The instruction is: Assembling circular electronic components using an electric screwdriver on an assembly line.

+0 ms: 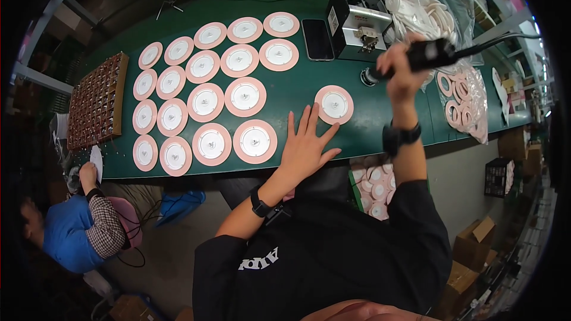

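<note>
A single round disc with a pink rim and white centre [334, 105] lies on the green table. My left hand [303, 145] rests beside it, fingers spread, with the fingertips at its left and lower edge. My right hand [402, 71] is wrapped round a black corded electric screwdriver [433, 53], which is tilted. Its tip end points down-left, just in front of a black and silver screw feeder [360, 24]; the exact contact of the tip cannot be made out.
Several rows of similar discs [205, 101] cover the table's left half. A black phone [317, 40] lies beside the feeder. Bags of white parts [419, 9] and pink rings [458, 101] stand right. A co-worker in blue [71, 232] sits left, near a box with dividers [98, 104].
</note>
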The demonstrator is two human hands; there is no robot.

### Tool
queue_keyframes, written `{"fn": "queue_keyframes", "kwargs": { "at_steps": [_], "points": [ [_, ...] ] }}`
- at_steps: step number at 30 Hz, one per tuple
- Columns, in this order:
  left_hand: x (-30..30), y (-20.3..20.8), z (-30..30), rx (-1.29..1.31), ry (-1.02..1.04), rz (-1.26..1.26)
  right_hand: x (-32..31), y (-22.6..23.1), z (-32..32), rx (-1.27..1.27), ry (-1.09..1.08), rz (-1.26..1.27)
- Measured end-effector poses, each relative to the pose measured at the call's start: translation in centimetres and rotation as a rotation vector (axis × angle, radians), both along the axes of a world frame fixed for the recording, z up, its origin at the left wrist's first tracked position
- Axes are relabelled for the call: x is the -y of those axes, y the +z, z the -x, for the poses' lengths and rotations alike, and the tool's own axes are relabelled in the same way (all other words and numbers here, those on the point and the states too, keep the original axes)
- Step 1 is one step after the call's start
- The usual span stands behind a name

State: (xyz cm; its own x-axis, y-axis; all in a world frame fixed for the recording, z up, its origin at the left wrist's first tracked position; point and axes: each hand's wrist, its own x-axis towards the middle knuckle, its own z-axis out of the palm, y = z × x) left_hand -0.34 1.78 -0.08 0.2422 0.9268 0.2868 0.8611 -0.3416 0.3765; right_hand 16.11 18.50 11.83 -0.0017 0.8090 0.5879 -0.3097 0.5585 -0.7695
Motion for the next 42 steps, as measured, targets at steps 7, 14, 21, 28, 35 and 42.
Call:
{"fn": "queue_keyframes", "kwargs": {
  "at_steps": [7,14,21,28,35,42],
  "points": [
    [0.1,0.3,-0.1,-0.021,-0.009,0.014,-10.7,3.0,-0.4,0.086,-0.157,-0.072],
    [0.1,0.1,0.0,-0.017,-0.01,0.009,-3.5,0.9,-0.9,0.003,0.045,0.105],
    [0.1,0.0,-0.1,-0.031,-0.011,0.013,2.9,-3.0,0.0,0.045,0.024,0.095],
    [0.2,-0.2,-0.1,-0.028,-0.006,0.005,2.8,-4.4,0.7,0.074,0.046,0.138],
    [0.3,-0.2,-0.2,-0.031,-0.012,-0.005,2.6,-4.6,1.0,0.128,0.082,0.166],
    [0.4,-0.3,0.0,-0.02,-0.014,-0.003,-3.0,0.3,-0.3,0.069,-0.058,0.007]
  ]
}}
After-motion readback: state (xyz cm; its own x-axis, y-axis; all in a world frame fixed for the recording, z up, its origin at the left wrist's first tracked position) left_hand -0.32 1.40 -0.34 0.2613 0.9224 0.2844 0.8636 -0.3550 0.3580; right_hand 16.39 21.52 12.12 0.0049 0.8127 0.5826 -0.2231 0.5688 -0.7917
